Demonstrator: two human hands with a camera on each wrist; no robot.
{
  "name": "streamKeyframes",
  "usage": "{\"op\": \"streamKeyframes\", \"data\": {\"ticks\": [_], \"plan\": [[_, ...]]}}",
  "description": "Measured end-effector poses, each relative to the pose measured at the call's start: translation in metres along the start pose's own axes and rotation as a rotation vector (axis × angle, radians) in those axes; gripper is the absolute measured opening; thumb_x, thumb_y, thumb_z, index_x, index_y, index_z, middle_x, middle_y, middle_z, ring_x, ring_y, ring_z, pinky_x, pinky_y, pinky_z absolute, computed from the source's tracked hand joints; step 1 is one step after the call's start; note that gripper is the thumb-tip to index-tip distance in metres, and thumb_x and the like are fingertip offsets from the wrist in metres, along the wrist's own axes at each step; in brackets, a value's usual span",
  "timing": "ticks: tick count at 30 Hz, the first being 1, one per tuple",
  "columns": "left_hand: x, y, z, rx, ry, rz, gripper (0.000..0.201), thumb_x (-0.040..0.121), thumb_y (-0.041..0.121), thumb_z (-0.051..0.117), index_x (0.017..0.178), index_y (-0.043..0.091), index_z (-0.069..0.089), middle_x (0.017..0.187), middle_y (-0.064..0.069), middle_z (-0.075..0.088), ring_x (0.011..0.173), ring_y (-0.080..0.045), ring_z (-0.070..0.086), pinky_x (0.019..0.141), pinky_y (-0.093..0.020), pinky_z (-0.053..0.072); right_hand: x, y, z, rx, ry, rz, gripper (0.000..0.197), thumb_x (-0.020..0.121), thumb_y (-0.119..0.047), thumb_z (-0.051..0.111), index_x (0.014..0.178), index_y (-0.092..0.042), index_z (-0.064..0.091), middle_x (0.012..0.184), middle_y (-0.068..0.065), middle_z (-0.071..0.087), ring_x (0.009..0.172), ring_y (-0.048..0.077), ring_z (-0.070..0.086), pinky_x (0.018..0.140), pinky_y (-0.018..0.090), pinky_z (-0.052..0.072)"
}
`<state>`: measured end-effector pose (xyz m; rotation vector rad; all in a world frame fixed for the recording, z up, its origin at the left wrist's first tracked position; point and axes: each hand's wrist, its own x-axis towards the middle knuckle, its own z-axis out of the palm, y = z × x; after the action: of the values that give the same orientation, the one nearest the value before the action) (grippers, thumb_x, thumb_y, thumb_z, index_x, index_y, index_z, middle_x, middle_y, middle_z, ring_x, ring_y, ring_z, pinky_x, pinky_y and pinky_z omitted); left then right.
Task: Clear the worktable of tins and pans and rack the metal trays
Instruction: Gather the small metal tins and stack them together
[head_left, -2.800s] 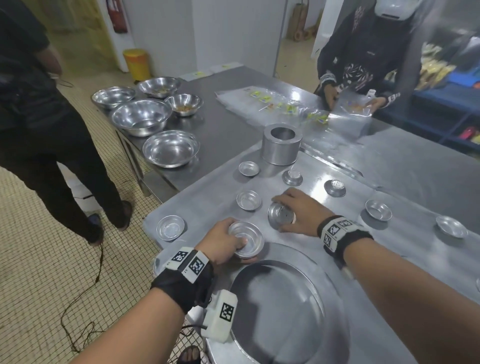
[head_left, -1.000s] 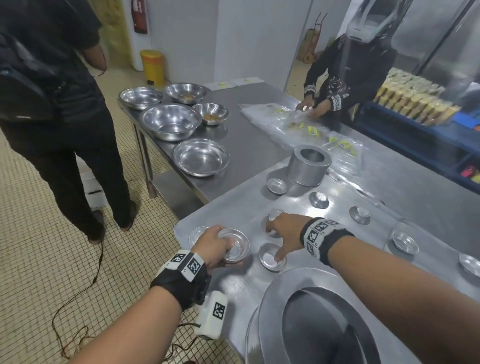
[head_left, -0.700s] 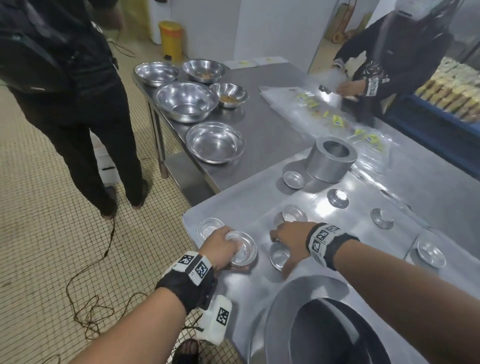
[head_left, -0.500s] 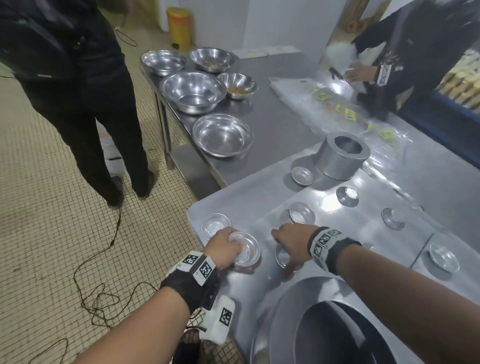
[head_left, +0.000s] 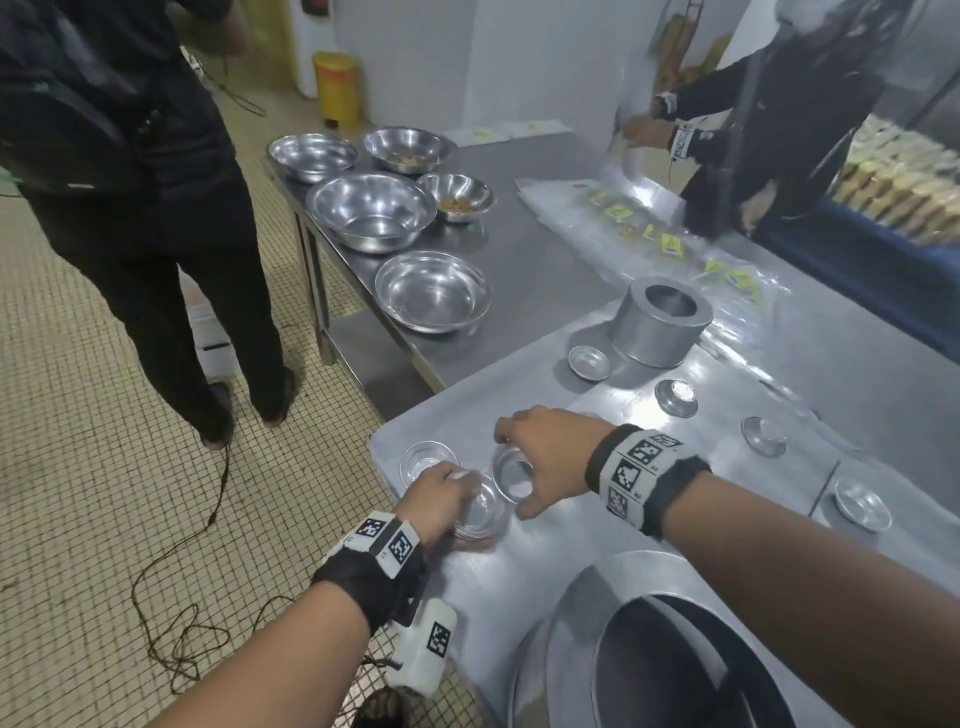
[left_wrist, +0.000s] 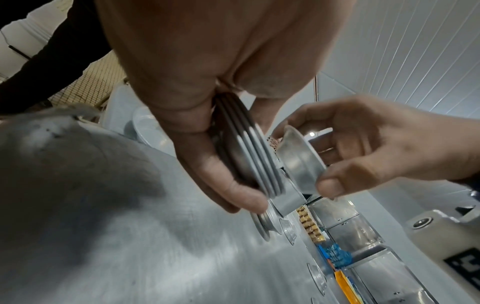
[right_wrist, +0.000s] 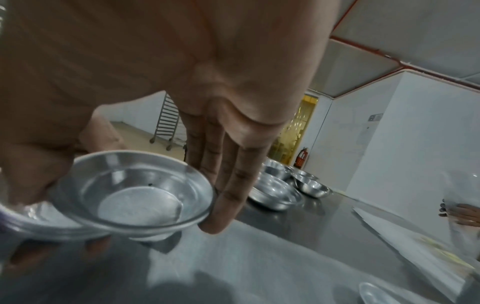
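Observation:
My left hand (head_left: 457, 499) grips a stack of small round tins (head_left: 480, 514) near the worktable's front left corner; the left wrist view shows the stack (left_wrist: 249, 156) held on edge between thumb and fingers. My right hand (head_left: 519, 467) pinches one more small tin (head_left: 511, 480), tilted, right beside the stack; it shows in the right wrist view (right_wrist: 135, 193) and the left wrist view (left_wrist: 298, 162). Loose small tins lie on the metal tray (head_left: 457, 410): one at the left corner (head_left: 427, 460), others further back (head_left: 588, 362) and to the right (head_left: 862, 504).
A tall round tin (head_left: 660, 322) stands at the back of the tray. A large round pan (head_left: 571, 649) sits close to me. Several steel bowls (head_left: 432, 291) fill the adjoining table. One person stands left on the tiled floor, another (head_left: 779, 104) works with bags behind.
My right hand has lifted the small tin off the table and brought it left to the stack in my left hand. My head view has swung slightly.

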<state>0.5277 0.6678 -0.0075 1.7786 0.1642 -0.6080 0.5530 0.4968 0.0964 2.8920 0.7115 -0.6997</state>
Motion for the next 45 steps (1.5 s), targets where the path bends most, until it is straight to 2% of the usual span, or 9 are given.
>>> {"op": "streamKeyframes", "data": {"ticks": [4, 11, 16, 19, 24, 30, 34, 39, 45], "plan": [[-0.005, 0.006, -0.009, -0.038, -0.076, 0.059, 0.053, 0.099, 0.058, 0.042, 0.105, 0.016, 0.073, 0.104, -0.003, 0.075, 0.101, -0.021, 0.069, 0.095, -0.038, 0.049, 0.000, -0.024, -0.009, 0.016, 0.043, -0.003, 0.074, 0.058, -0.052, 0.084, 0.116, -0.016, 0.054, 0.102, 0.004, 0.061, 0.090, 0.025, 0.061, 0.073, 0.034, 0.052], [-0.011, 0.009, -0.030, -0.450, -0.098, 0.012, 0.048, 0.097, 0.048, 0.050, 0.114, 0.007, 0.070, 0.114, -0.020, 0.072, 0.109, -0.038, 0.067, 0.100, -0.054, 0.048, 0.009, -0.051, -0.011, 0.044, 0.084, -0.026, 0.069, 0.060, -0.051, 0.084, 0.118, -0.022, 0.061, 0.100, 0.002, 0.051, 0.082, 0.023, 0.060, 0.069, 0.029, 0.047], [-0.014, 0.007, -0.048, -0.392, -0.052, -0.017, 0.026, 0.087, 0.022, 0.062, 0.108, 0.007, 0.064, 0.100, -0.017, 0.066, 0.084, -0.033, 0.067, 0.064, -0.041, 0.057, 0.023, -0.070, -0.009, 0.058, 0.102, 0.000, 0.057, 0.059, -0.057, 0.082, 0.093, -0.016, 0.062, 0.092, 0.001, 0.054, 0.079, 0.021, 0.060, 0.069, 0.033, 0.053], [-0.013, 0.001, -0.057, -0.325, -0.057, -0.018, 0.023, 0.087, 0.003, 0.058, 0.109, 0.008, 0.061, 0.090, -0.015, 0.063, 0.068, -0.027, 0.061, 0.063, -0.040, 0.053, 0.035, -0.081, -0.005, 0.069, 0.127, -0.008, 0.053, 0.059, -0.057, 0.080, 0.086, -0.016, 0.058, 0.087, 0.000, 0.051, 0.075, 0.019, 0.058, 0.064, 0.030, 0.051], [-0.014, -0.007, -0.071, -0.278, -0.051, -0.018, 0.027, 0.092, -0.006, 0.052, 0.113, 0.011, 0.058, 0.104, -0.022, 0.064, 0.082, -0.037, 0.066, 0.077, -0.067, 0.054, 0.053, -0.095, 0.004, 0.083, 0.114, -0.029, 0.057, 0.059, -0.058, 0.078, 0.095, -0.017, 0.061, 0.089, 0.000, 0.051, 0.074, 0.018, 0.057, 0.068, 0.033, 0.056], [-0.012, -0.022, -0.086, -0.299, -0.008, -0.064, 0.036, 0.088, -0.011, 0.049, 0.113, 0.012, 0.058, 0.117, -0.026, 0.061, 0.099, -0.047, 0.067, 0.075, -0.065, 0.057, 0.078, -0.090, 0.017, 0.118, 0.038, -0.042, 0.075, 0.047, -0.054, 0.091, 0.106, -0.019, 0.061, 0.096, 0.000, 0.060, 0.085, 0.018, 0.061, 0.078, 0.035, 0.056], [-0.008, -0.030, -0.099, -0.354, 0.046, -0.102, 0.036, 0.090, -0.012, 0.050, 0.112, 0.014, 0.059, 0.119, -0.023, 0.060, 0.099, -0.044, 0.067, 0.074, -0.060, 0.059, 0.094, -0.072, 0.025, 0.144, 0.062, 0.065, 0.078, 0.058, -0.036, 0.093, 0.124, -0.013, 0.057, 0.117, 0.007, 0.060, 0.107, 0.026, 0.060, 0.090, 0.034, 0.051], [-0.003, -0.039, -0.114, -0.302, 0.106, -0.090, 0.029, 0.084, -0.005, 0.056, 0.096, 0.021, 0.065, 0.108, -0.021, 0.067, 0.095, -0.043, 0.070, 0.079, -0.064, 0.057, 0.104, -0.062, 0.034, 0.213, 0.032, 0.171, 0.090, 0.062, -0.042, 0.090, 0.137, -0.012, 0.050, 0.129, 0.007, 0.053, 0.119, 0.026, 0.054, 0.099, 0.034, 0.048], [0.001, -0.051, -0.122, -0.334, 0.153, -0.088, 0.032, 0.072, 0.000, 0.056, 0.093, 0.021, 0.067, 0.103, -0.022, 0.067, 0.097, -0.048, 0.067, 0.076, -0.069, 0.054, 0.113, -0.066, 0.049, 0.219, -0.012, 0.174, 0.089, 0.056, -0.051, 0.089, 0.129, -0.018, 0.051, 0.120, 0.002, 0.052, 0.110, 0.026, 0.059, 0.094, 0.038, 0.052]]}}
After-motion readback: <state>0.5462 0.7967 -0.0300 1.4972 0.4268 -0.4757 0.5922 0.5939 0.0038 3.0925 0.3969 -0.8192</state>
